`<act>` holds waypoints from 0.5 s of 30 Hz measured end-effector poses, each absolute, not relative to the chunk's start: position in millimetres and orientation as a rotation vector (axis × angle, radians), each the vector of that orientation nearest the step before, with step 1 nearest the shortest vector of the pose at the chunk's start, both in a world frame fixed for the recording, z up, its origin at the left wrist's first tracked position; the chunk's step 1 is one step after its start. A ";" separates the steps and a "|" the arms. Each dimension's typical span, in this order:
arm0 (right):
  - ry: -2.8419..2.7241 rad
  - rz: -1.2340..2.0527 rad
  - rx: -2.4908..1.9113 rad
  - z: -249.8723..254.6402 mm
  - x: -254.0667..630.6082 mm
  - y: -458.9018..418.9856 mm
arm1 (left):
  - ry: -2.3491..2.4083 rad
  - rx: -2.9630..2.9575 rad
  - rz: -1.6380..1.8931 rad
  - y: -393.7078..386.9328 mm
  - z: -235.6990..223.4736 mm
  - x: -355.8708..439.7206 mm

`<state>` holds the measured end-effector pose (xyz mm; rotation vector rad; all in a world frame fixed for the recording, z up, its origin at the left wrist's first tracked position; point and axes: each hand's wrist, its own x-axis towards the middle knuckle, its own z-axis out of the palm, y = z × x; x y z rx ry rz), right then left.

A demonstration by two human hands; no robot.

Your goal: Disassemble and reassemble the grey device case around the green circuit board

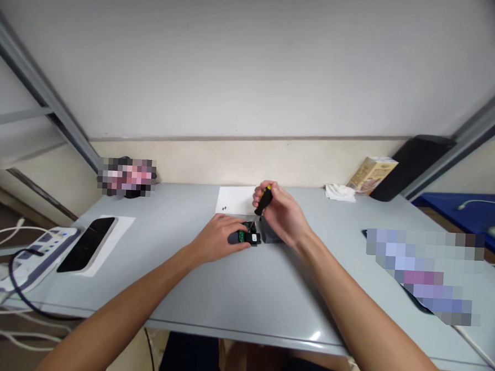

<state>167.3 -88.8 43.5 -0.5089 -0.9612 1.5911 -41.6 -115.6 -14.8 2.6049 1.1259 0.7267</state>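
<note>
In the head view my left hand (222,237) grips a small opened black device (253,238) with a green circuit board showing, resting on the desk. Its exact kind is unclear. A black and yellow screwdriver (264,200) is in my closed right hand (285,212), tilted with its shaft pointing down into the device. Partly hidden under that hand lies a dark grey flat piece (270,232). Behind the device is a white sheet of paper (236,199), with a few tiny dark bits, perhaps screws (224,208), on it.
On the left are a smartphone (87,244) on white paper and a power strip (40,257) with tangled cables. A crumpled tissue (340,192), a yellow carton (372,175) and a black cylinder (414,166) stand back right. A blurred flat object (417,277) lies right.
</note>
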 end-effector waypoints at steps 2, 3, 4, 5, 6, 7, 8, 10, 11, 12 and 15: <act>-0.950 1.570 -0.523 43.8 168.2 -89.1 | 1.125 2.611 0.728 -114.5 -16.1 -42.2; -0.950 1.562 -0.532 43.4 168.5 -88.6 | 1.125 2.613 0.729 -114.3 -16.2 -42.4; -0.953 1.555 -0.541 42.9 168.9 -87.8 | 1.126 2.613 0.730 -114.2 -15.9 -42.6; -0.957 1.543 -0.547 42.4 169.4 -86.8 | 1.124 2.612 0.728 -114.3 -15.4 -42.8; -0.963 1.531 -0.550 42.2 170.3 -85.7 | 1.122 2.610 0.728 -114.6 -14.6 -42.9; -0.971 1.533 -0.549 42.4 171.5 -84.8 | 1.118 2.607 0.728 -114.9 -13.8 -43.0; -0.980 1.548 -0.545 43.1 173.0 -84.3 | 1.112 2.604 0.729 -115.2 -13.1 -43.0; -0.996 1.605 -0.531 45.4 176.1 -84.9 | 1.109 2.594 0.741 -115.5 -12.6 -42.9; -1.001 1.632 -0.521 46.6 177.4 -86.0 | 1.108 2.590 0.751 -115.3 -12.9 -42.8; -1.000 1.648 -0.512 47.5 178.1 -87.3 | 1.107 2.589 0.762 -115.0 -13.6 -42.7; -0.973 1.644 -0.497 47.0 176.7 -90.8 | 1.096 2.600 0.776 -113.5 -16.4 -42.6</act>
